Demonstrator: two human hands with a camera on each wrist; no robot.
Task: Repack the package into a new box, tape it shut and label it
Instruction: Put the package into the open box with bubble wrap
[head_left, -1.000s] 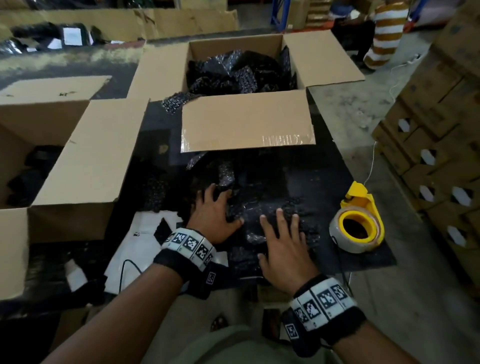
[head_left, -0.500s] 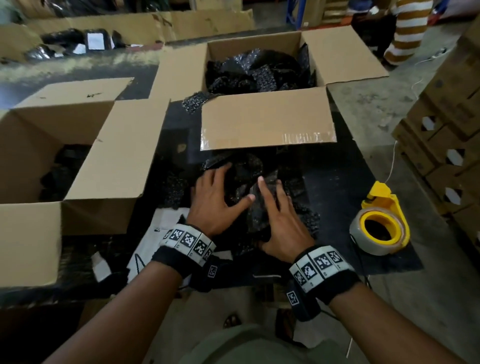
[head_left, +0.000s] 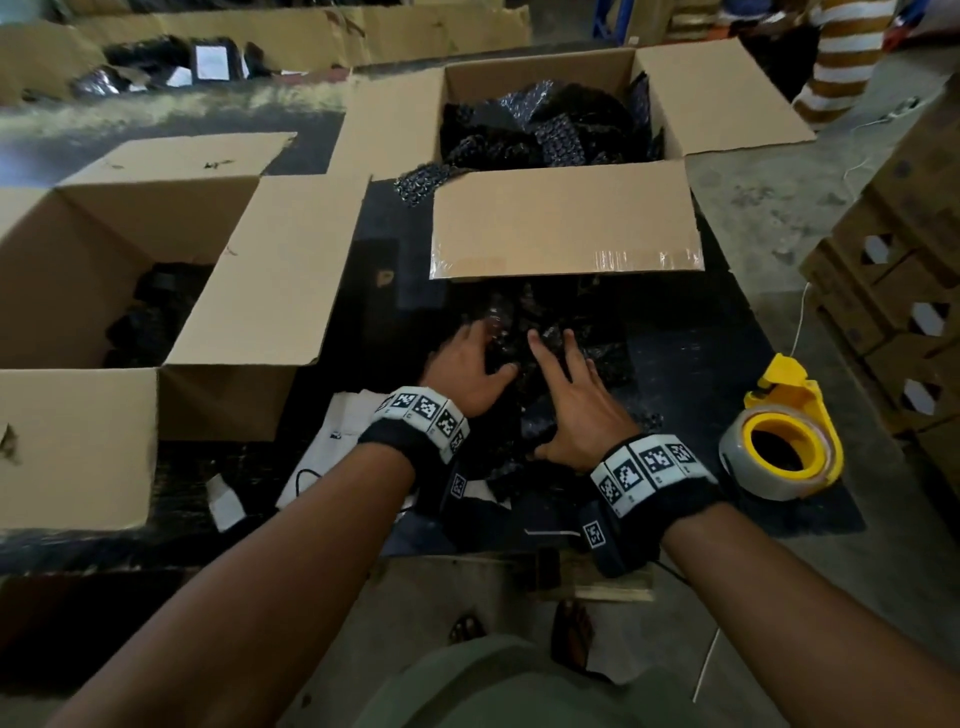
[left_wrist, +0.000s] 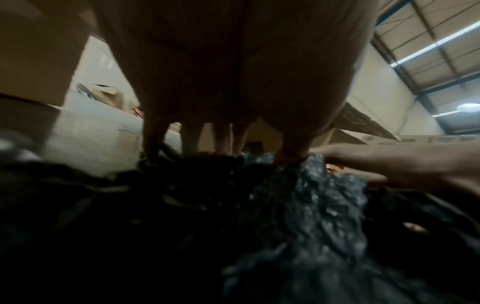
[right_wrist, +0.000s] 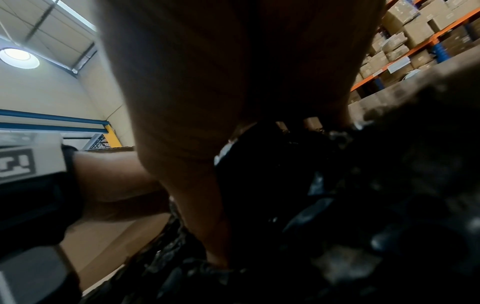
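Head view: both hands are pressing on the black bubble-wrapped package (head_left: 524, 358) at frame centre, just below the flap of the upper box (head_left: 566, 218). Left hand (head_left: 467, 369) is lying spread on the wrap, fingers bending slightly; right hand (head_left: 576, 400) is lying flat, fingers straight. Tape gun (head_left: 784, 441) is sitting at right.

Left wrist view: fingertips (left_wrist: 153, 144) are touching wrap; too dark to tell whether any are pinching.

Right wrist view: thumb (right_wrist: 207, 216) is resting on wrap.

To do it well: gather loose wrap inward, get both palms under before lifting, keep the bundle compact.
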